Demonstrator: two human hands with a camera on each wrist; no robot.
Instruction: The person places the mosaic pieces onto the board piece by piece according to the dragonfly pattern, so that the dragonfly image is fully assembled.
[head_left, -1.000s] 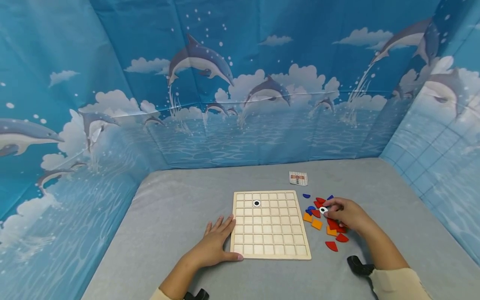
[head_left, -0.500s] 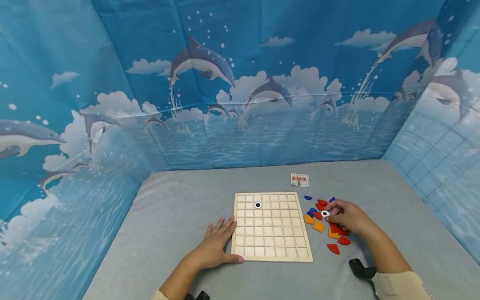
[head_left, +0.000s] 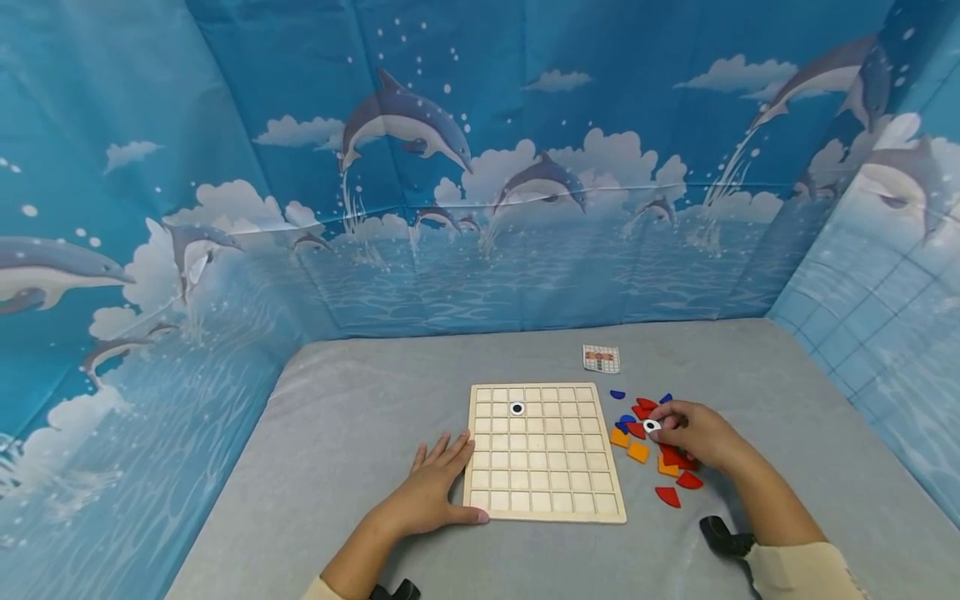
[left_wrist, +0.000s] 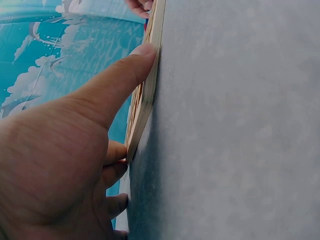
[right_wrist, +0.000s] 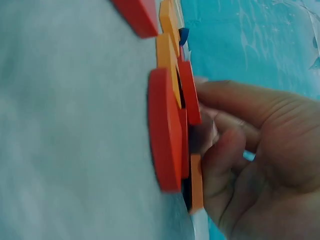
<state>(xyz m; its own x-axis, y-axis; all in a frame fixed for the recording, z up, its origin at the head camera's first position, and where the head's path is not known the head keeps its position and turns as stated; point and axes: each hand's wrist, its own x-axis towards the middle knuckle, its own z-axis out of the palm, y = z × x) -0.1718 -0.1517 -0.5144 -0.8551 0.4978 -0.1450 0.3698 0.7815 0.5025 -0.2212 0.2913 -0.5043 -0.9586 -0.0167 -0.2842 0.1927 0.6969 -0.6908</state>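
A wooden grid board (head_left: 537, 510) lies flat on the grey cloth. One white tile with a black dot (head_left: 517, 408) sits in a cell of its upper rows. My left hand (head_left: 433, 492) rests at the board's lower left corner, fingers spread along the left side. Its thumb (left_wrist: 117, 75) lies on the front edge in the left wrist view. To the right of the board, my right hand (head_left: 697, 433) pinches a second white tile with a black dot (head_left: 651, 426) between thumb and fingers, over the scattered pieces. In the right wrist view that tile is hidden behind the right hand (right_wrist: 260, 140).
Around my right hand lie several red quarter-round pieces (head_left: 667, 497), orange squares (head_left: 637, 452) and blue half-round pieces (head_left: 617, 394), some overlapping. A small printed pattern card (head_left: 602, 359) lies behind the board. A dolphin-print curtain (head_left: 480, 250) stands along the table's back and sides.
The head view has shifted slightly. Both hands keep their places, the right one pinching the white tile throughout.
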